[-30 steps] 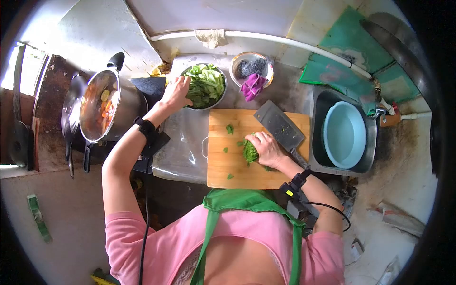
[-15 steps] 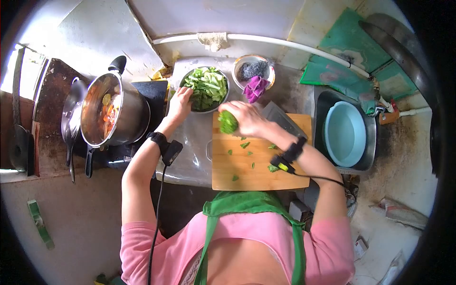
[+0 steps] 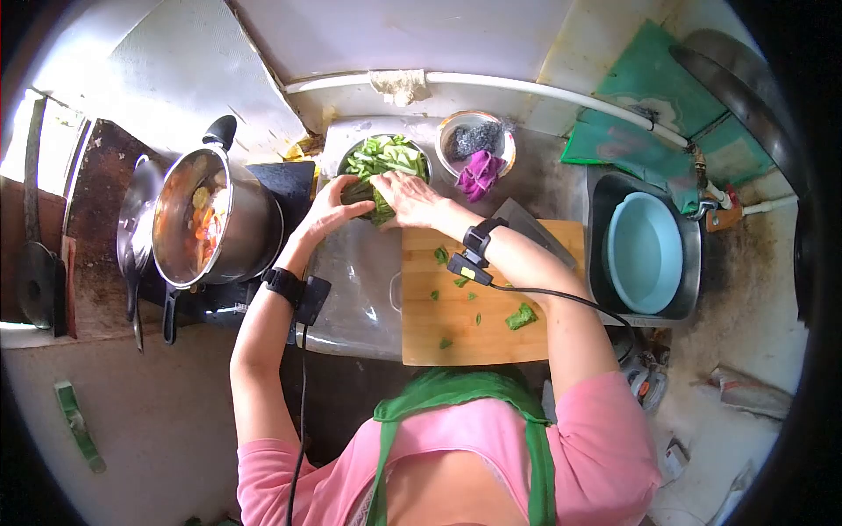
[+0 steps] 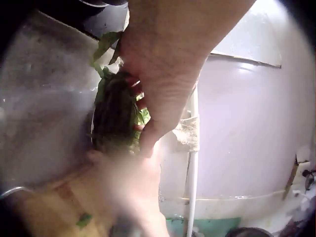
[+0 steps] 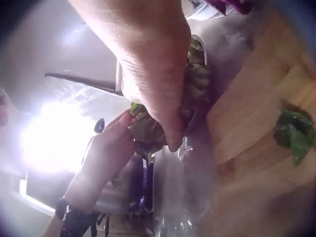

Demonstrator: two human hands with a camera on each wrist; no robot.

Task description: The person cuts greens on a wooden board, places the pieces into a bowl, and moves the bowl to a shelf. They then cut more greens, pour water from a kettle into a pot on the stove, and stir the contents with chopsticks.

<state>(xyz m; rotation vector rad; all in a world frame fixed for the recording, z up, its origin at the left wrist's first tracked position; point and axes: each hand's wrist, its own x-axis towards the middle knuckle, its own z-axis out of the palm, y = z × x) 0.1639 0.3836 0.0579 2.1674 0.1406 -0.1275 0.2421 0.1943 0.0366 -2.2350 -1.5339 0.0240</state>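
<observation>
Chopped leafy greens fill a metal bowl behind the cutting board. My left hand is at the bowl's near left side, its thumb spread from the fingers against the leaves. Across from it, my right hand lies over the near right part of the greens with extended fingers pressing on them. Leaves show between both hands; in the left wrist view the left fingers reach over the greens. Leaf scraps lie on the board, and a cleaver rests at its far right, partly behind the right forearm.
A pot of cut orange and pale pieces stands on the stove at left. Behind the board is a bowl with a steel-wool-like scrubber and a purple cloth. A blue basin sits in the sink at right.
My right hand has carried a clump of greens from the board leftward to the bowl and rests on the leaves there. The left hand has stayed at the bowl, shifting toward its near side.
</observation>
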